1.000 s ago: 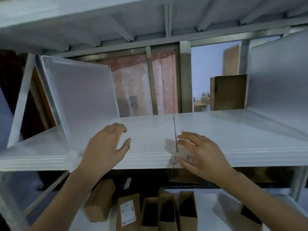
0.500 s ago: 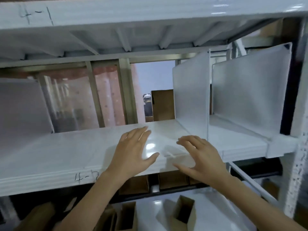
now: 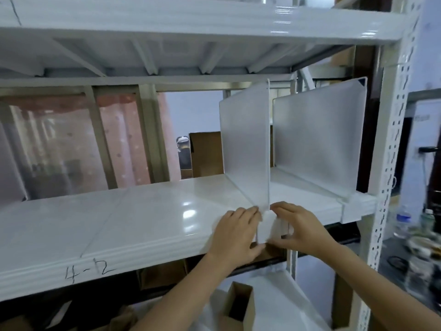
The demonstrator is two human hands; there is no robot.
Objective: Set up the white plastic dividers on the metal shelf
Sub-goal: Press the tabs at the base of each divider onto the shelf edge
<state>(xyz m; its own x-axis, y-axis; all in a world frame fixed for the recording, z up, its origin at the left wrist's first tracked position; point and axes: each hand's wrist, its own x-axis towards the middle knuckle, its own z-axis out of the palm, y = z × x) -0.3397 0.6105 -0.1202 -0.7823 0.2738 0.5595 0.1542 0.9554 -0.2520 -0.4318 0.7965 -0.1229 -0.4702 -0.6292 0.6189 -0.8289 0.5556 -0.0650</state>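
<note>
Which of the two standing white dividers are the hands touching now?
The nearer divider, left of the other; both hands hold its front clip at the shelf edge. The far-right divider stands untouched.

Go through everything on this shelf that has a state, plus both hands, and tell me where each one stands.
Nearer white plastic divider: upright on the shelf, its front clip at the shelf edge between both hands.
Farther white plastic divider: upright, clipped over the edge by the right post.
White metal shelf: bare to the left of the dividers.
Left hand: fingers pressing the clip's left side.
Right hand: pinching the clip's right side.
</note>
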